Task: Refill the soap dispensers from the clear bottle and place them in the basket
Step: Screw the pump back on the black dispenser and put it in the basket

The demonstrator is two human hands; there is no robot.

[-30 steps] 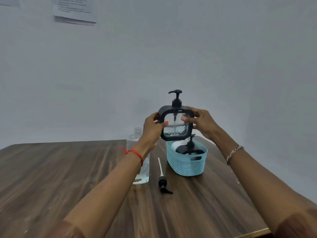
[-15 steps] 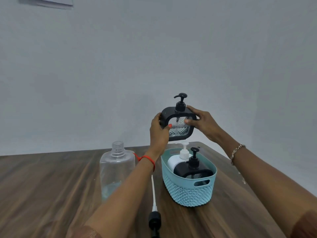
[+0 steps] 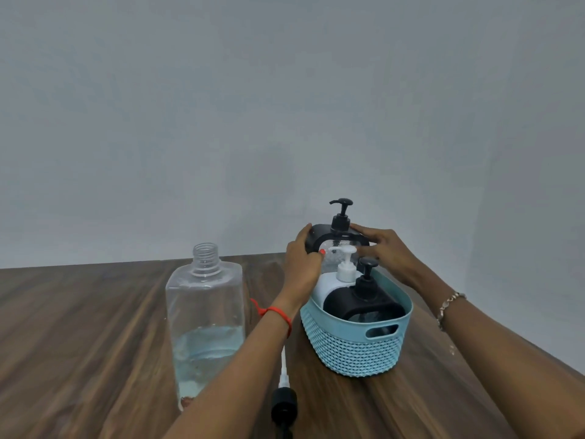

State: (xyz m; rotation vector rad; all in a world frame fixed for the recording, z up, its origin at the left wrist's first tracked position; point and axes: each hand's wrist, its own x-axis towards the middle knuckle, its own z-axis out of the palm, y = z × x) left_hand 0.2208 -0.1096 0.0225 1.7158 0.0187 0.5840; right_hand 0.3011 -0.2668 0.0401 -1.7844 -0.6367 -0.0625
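Note:
A black-framed clear soap dispenser [image 3: 338, 237] with a black pump is held upright at the far end of the light blue basket [image 3: 357, 350], its lower part behind the other bottles. My left hand [image 3: 302, 264] grips its left side and my right hand [image 3: 384, 251] its right side. In the basket stand a white dispenser [image 3: 329, 283] and a black dispenser [image 3: 361, 301]. The uncapped clear bottle [image 3: 205, 318] stands to the left, about a third full of liquid.
A loose black pump with a white tube [image 3: 285, 397] lies on the wooden table [image 3: 79, 327] between the bottle and the basket. The table's right edge runs close past the basket. A plain grey wall stands behind.
Both hands have lowered the black-framed dispenser from above the basket down to its far end. The camera has tilted down and come closer.

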